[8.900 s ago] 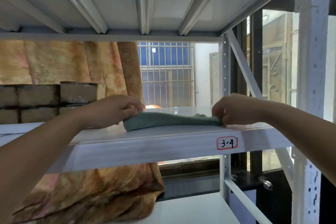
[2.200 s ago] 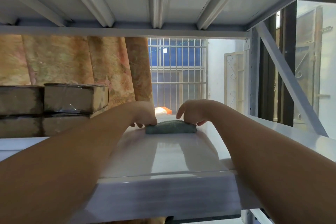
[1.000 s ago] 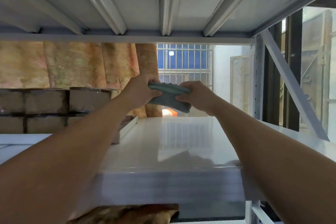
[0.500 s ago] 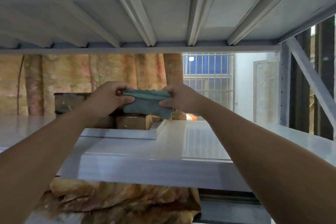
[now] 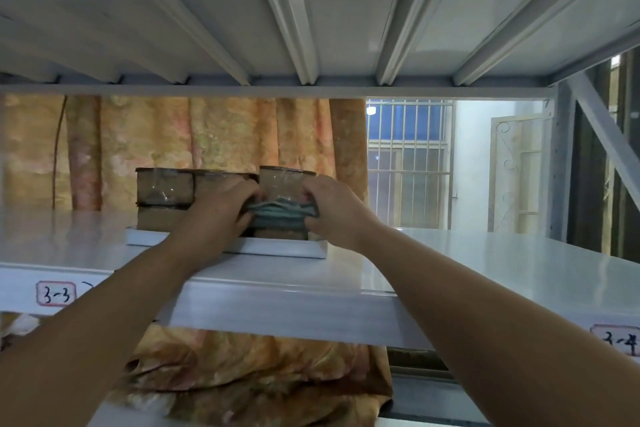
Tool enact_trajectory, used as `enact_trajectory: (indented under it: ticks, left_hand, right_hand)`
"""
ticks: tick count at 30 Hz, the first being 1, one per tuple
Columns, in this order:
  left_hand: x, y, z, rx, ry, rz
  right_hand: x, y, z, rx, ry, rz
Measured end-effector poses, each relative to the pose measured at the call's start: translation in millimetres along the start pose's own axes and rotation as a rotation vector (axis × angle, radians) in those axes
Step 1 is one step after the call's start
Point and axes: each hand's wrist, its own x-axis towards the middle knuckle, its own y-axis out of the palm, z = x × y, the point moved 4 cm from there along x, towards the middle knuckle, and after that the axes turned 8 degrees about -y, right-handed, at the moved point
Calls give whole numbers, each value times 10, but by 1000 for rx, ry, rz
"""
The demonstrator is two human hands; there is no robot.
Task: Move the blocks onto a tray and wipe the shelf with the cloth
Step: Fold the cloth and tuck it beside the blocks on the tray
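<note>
White shelf (image 5: 485, 263) carries a tray (image 5: 277, 248) of stacked blocks (image 5: 162, 189). My left hand (image 5: 221, 206) and right hand (image 5: 332, 206) each grip the bunched cloth (image 5: 278, 213), seemingly just in front of the blocks.

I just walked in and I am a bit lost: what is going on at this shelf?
A person holds a bunched green cloth between the left hand and the right hand, raised above the white shelf. Right behind it, brown wrapped blocks are stacked in two layers on a white tray that sits on the shelf. Whether the cloth touches the blocks cannot be told.
</note>
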Motion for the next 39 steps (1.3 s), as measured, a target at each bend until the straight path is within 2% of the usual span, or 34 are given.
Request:
enact_trajectory:
  ticks: [3,6,10,14,18,25,29,33,36,39]
  left_hand:
    - [-43,30,-63,133,91,22]
    - [-42,37,-44,106,46,21]
    - [-72,76,9,172,2,127]
    - [-98,66,-8,183,11,190]
    - [-83,41,-26,401,46,124]
    - [-95,106,151,408,-172,207]
    - [-97,140,189,411,-217,214]
    - [-56,151,160,432,-196,265]
    - [-24,177,119,495,-112,319]
    - [-5,170,117,530,-34,332]
  right_hand:
    - [-21,39,-9,-57,-30,23]
    - [-58,82,-129,27,78,82]
    - [-111,122,-184,95,163,117]
    - [-101,79,-79,9,48,83]
    - [-73,66,24,-125,-44,52]
    - [-82,139,32,-95,20,176]
    - [-80,146,36,-104,35,192]
    - [-43,145,32,-150,65,174]
    - [-27,148,27,-192,68,131]
    - [-52,152,-31,-122,96,133]
